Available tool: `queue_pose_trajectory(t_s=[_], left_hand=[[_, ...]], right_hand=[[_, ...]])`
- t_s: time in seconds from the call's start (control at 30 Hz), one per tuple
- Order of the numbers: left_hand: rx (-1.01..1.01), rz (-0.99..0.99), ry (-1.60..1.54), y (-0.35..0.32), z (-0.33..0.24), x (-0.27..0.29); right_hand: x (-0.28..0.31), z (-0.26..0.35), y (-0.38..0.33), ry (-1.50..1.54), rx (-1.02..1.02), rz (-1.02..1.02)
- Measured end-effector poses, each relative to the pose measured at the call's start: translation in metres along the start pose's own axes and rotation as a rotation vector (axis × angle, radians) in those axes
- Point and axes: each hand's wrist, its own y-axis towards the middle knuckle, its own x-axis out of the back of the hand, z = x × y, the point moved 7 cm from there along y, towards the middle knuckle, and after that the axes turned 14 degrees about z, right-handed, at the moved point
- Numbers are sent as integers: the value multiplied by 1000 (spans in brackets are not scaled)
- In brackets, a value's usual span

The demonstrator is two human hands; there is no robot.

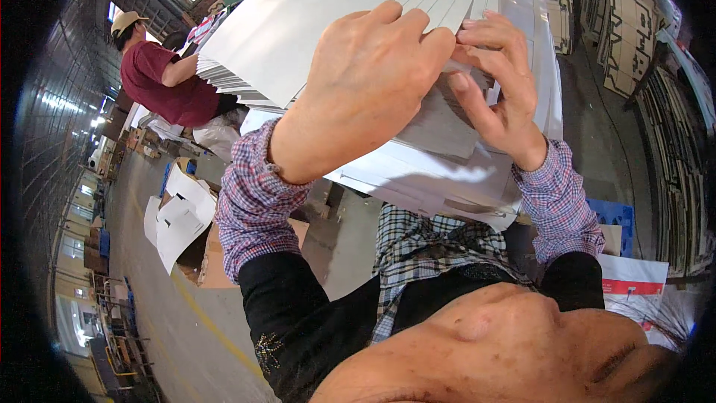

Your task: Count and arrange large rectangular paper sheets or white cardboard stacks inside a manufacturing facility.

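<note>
My left hand (365, 75) is raised in front of me and grips a thick, fanned bundle of white card sheets (298, 23) tilted up toward the upper left. At the bundle's right edge, my right hand (496, 82) pinches and fingers the sheet edges with its fingertips. Under both hands lies a big stack of white sheets (440, 172) on a work surface. Both sleeves are plaid with black cuffs over the forearms.
A person in a red shirt and a tan cap (160, 75) works at the left behind the bundle. Loose white sheets (179, 216) and cardboard boxes lie on the concrete floor at lower left. Flat brown cardboard stacks (634, 38) stand at the right. A blue pallet (611, 213) sits near my right elbow.
</note>
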Motion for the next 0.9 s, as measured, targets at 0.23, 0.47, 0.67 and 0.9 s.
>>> queue_pose_trajectory(t_s=[0.23, 0.47, 0.67, 0.9], left_hand=[[-4, 128, -123, 2, 1, 9], [-15, 47, -123, 5, -2, 11], [39, -76, -10, 10, 3, 16], [33, -90, 61, 22, -7, -6]], right_hand=[[14, -24, -11, 374, -157, -72], [15, -21, -14, 329, -154, -118], [13, -20, -14, 254, -143, -89], [2, -2, -1, 41, -78, -5]])
